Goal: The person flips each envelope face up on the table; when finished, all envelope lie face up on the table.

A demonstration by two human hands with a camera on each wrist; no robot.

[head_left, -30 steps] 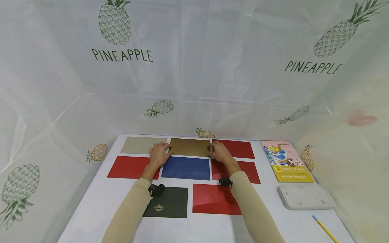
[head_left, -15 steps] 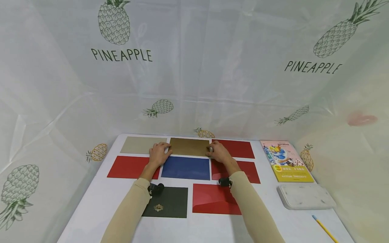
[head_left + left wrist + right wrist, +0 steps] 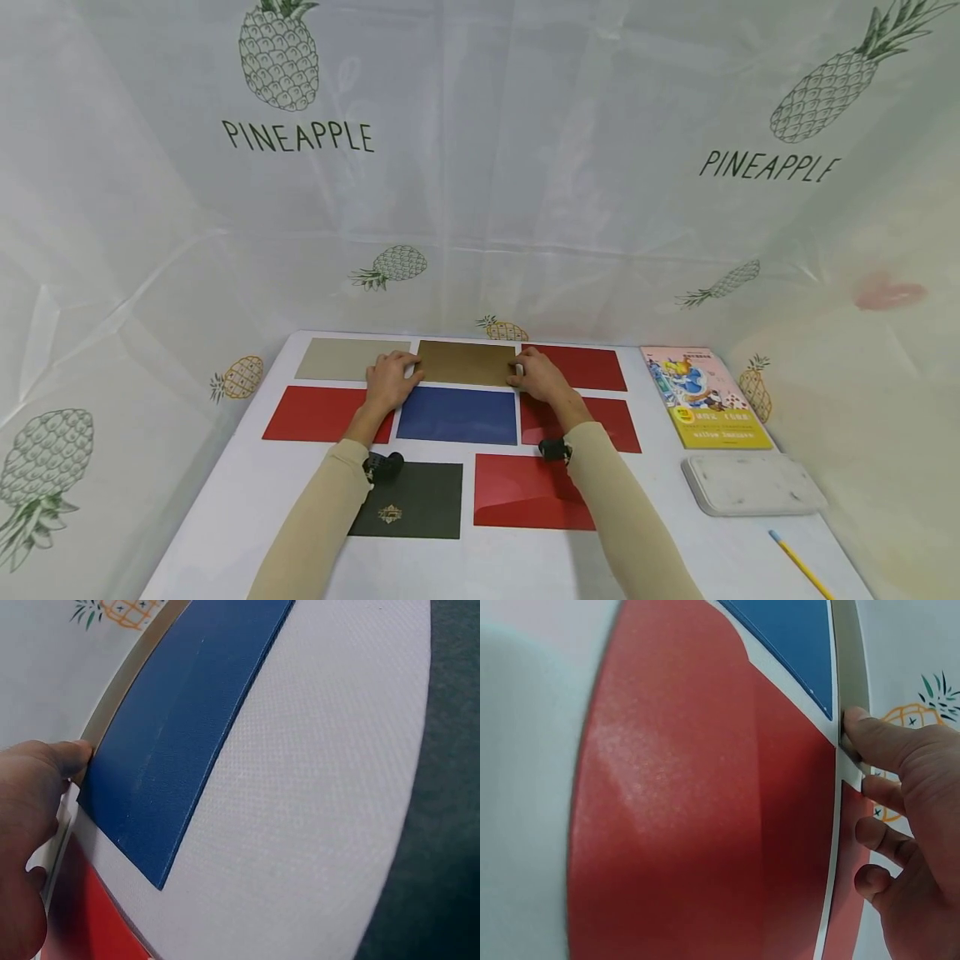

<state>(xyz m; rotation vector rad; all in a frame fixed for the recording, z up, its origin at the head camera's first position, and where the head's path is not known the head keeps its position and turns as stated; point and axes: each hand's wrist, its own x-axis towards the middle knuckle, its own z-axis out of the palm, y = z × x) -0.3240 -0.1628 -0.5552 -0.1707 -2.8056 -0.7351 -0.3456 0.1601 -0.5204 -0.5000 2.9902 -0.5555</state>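
Note:
A flat gold envelope (image 3: 467, 363) lies in the middle of the back row on the white table. My left hand (image 3: 388, 382) holds its left end, fingertips and thumb at the edge; in the left wrist view a fingertip (image 3: 79, 754) sits right on that corner. My right hand (image 3: 542, 377) holds the opposite end, and the right wrist view shows its thumb on the corner with the other fingers curled. Just in front lies a blue envelope (image 3: 457, 415). A beige envelope (image 3: 337, 358) is to the left, a dark red one to the right, partly behind my right hand.
Red envelopes flank the blue one, partly under my wrists. Nearer me lie a dark green envelope (image 3: 420, 500) with a gold emblem and a red envelope (image 3: 517, 492). To the right are a picture book (image 3: 708, 400), a worn white case (image 3: 753, 485) and a pencil (image 3: 801, 563).

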